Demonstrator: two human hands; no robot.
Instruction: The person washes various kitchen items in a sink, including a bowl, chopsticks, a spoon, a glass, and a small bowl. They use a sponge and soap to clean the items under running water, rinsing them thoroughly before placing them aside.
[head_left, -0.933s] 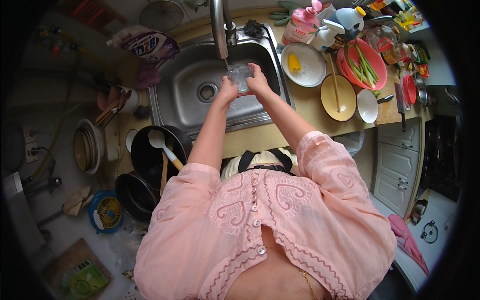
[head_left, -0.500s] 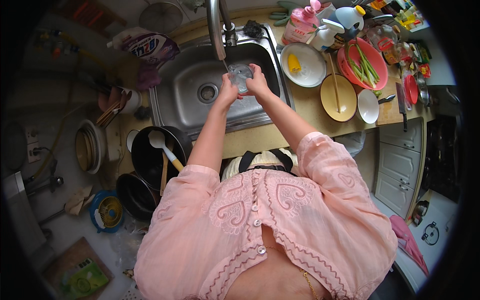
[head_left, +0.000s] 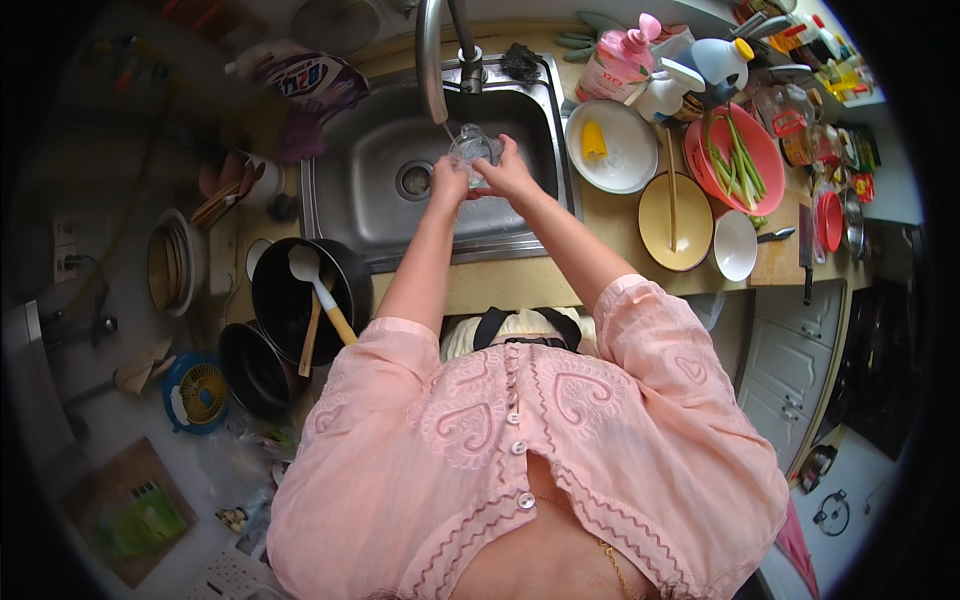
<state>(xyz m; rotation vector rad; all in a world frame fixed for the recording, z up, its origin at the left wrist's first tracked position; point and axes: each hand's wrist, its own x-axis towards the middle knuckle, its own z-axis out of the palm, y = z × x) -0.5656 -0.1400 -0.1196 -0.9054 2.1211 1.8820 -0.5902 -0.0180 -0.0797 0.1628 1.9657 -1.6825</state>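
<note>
I have left hand (head_left: 449, 180) and right hand (head_left: 508, 174) in a grip pinching the glass (head_left: 476, 147), just below tap (head_left: 431, 70), toward sink (head_left: 365, 190)'s right edge.

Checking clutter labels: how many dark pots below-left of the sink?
2. The larger pot is nearer the sink, with a white spoon over it; the second pot is beside it, lower and farther left in the picture. More may be hidden behind them.

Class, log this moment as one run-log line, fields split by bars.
left hand: holding cup | right hand: holding cup | cup: under faucet, above sink | water: running
</note>
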